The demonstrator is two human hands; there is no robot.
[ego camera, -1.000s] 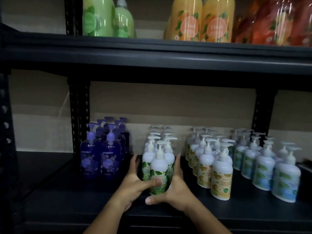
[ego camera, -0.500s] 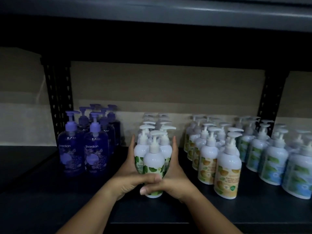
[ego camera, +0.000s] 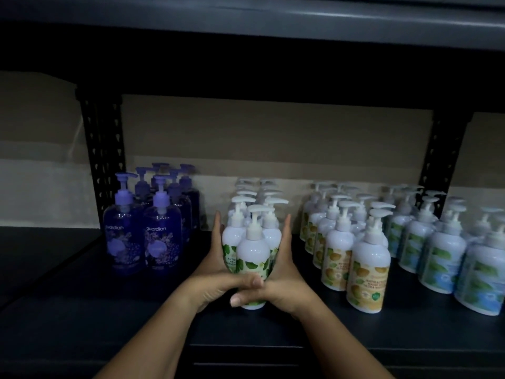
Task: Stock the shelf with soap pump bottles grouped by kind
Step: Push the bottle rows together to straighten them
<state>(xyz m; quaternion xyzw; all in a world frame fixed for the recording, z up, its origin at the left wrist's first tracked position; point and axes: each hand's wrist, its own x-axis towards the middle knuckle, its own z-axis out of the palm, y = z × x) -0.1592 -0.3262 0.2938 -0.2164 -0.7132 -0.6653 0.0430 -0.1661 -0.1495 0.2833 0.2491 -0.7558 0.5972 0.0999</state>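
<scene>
On the dark shelf stand four groups of pump bottles. In the middle, white bottles with green leaf labels form a column running back. My left hand presses flat against the left side of its front bottles, and my right hand against the right side. Both thumbs cross in front of the nearest bottle. Purple bottles stand to the left. White bottles with yellow labels stand to the right, and white bottles with blue-green labels further right.
A black perforated upright rises behind the purple bottles, another upright behind the right groups. The shelf above hangs low overhead. Bare shelf surface lies left of the purple bottles and along the front edge.
The view has dropped and moved closer, so the upper shelf's bottles have left the frame. My hands have closed in around the green-label bottles, with the thumbs now overlapping in front.
</scene>
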